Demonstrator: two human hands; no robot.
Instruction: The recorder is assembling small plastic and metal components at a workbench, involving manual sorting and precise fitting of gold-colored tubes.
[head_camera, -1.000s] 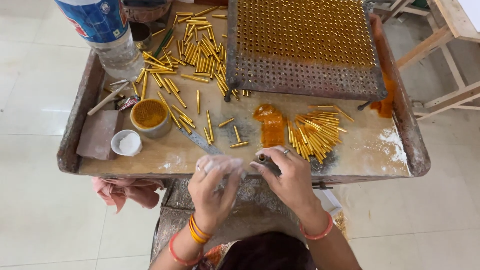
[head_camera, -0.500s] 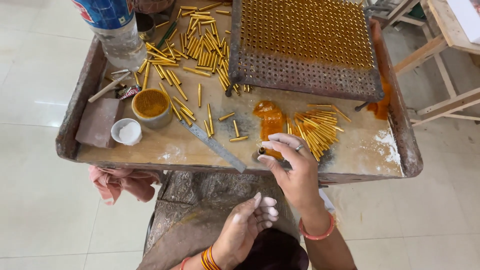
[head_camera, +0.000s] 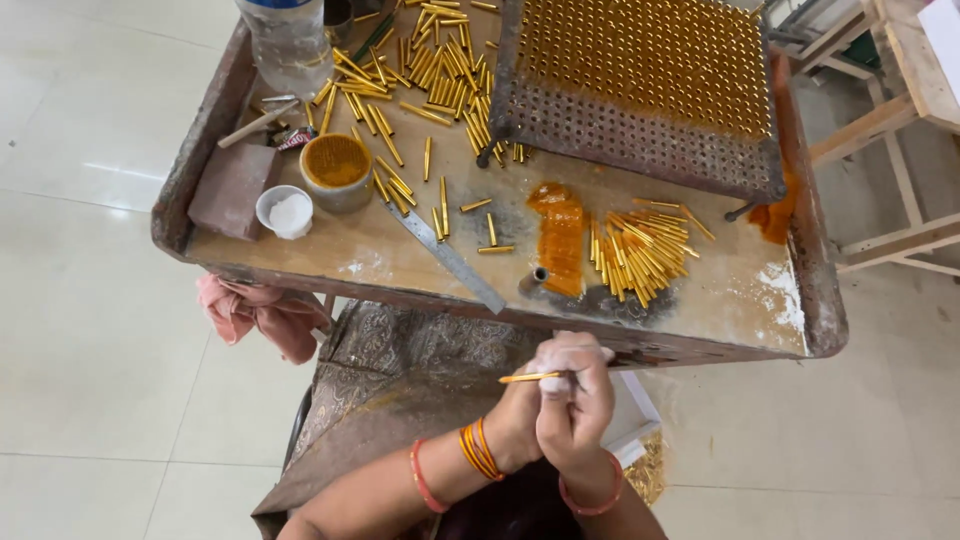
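Both hands together over the lap, below the bench (head_camera: 700, 320) edge | right hand (head_camera: 575, 405) fingers pinch a thin yellow tube (head_camera: 530, 378) held level, likely for close work | left hand (head_camera: 518, 425) cupped against it, grip unclear | loose tubes (head_camera: 635, 255) heaped within reach.

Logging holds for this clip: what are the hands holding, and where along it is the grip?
A thin yellow stick, held level. The right hand pinches its right end; the left hand sits close beneath, its contact unclear.

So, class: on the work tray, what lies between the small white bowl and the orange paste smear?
In the head view, between white bowl and paste smear lie a flat metal ruler and loose yellow tubes.
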